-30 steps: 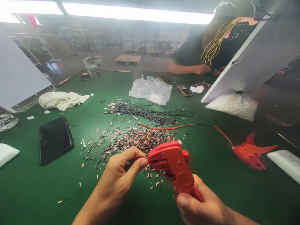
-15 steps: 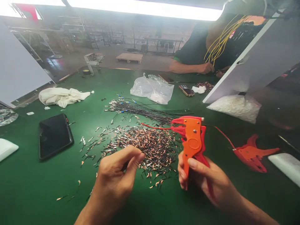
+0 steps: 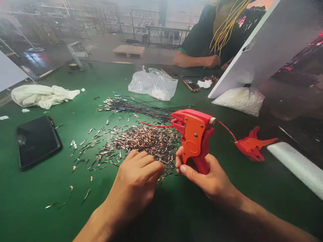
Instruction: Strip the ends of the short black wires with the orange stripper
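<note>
My right hand (image 3: pixel 209 178) is wrapped round the grip of an orange-and-red wire stripper (image 3: pixel 195 134), held upright with its jaws pointing left. A thin red strand (image 3: pixel 156 125) shows to the left of the jaws. My left hand (image 3: pixel 137 178) is closed, back of the hand up, at the near edge of a pile of short black-and-copper wire scraps (image 3: pixel 148 139). Its fingertips are turned away, and whatever they may pinch is hidden. Behind the pile lies a bundle of black wires (image 3: pixel 141 109) with metal terminals and a few blue ends.
At left lie a black phone (image 3: pixel 37 143) and a white cloth (image 3: pixel 42 95). A clear plastic bag (image 3: pixel 152 84) and a smaller phone (image 3: pixel 191 85) are farther back. Right are a filled bag (image 3: pixel 239 101), another orange-red tool (image 3: pixel 253 144) and a white panel. A co-worker (image 3: pixel 196 47) sits opposite.
My left hand has turned palm-down and moved right, closer to my right hand. The wire stripper has tilted and its handles look squeezed closer. The whole view has shifted.
</note>
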The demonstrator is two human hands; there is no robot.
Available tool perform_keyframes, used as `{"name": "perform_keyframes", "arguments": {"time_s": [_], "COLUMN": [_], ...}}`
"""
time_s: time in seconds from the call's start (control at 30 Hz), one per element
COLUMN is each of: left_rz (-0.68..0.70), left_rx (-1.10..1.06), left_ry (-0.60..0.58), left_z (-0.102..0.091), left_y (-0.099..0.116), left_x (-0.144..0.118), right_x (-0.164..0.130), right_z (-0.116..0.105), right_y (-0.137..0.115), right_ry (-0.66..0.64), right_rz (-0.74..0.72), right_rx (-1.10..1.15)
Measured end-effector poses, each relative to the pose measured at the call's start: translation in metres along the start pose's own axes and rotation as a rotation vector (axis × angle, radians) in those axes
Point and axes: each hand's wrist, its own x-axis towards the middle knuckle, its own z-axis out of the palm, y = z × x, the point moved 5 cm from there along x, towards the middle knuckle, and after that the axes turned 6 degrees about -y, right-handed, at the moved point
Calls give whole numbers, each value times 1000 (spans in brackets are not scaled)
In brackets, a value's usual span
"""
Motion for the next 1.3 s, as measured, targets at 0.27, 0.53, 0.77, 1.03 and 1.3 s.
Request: {"name": "perform_keyframes", "arguments": {"time_s": [0.27,0.53,0.77,1.03,1.3], "left_rz": [32,47,1,91,106], "left_rx": [-15,-107,-32,-21,-127], "left_ry": [-21,-45,-97,139,131], "left_z": [4,18,29,23,19], "left_y": [2,13,28,39,46], "left_x": [-1,-4,-6,-6,2], "right_x": [2,2,-6,-15,-24], "right_z": [4,8,6,13,2], "right_y": [3,9,11,-18,-10], "right_ry": [-13,-19,-13,43,179], "right_rz": [34,24,-121,-371,-383], "right_rx": [-25,-63,-449,-696,-640]}}
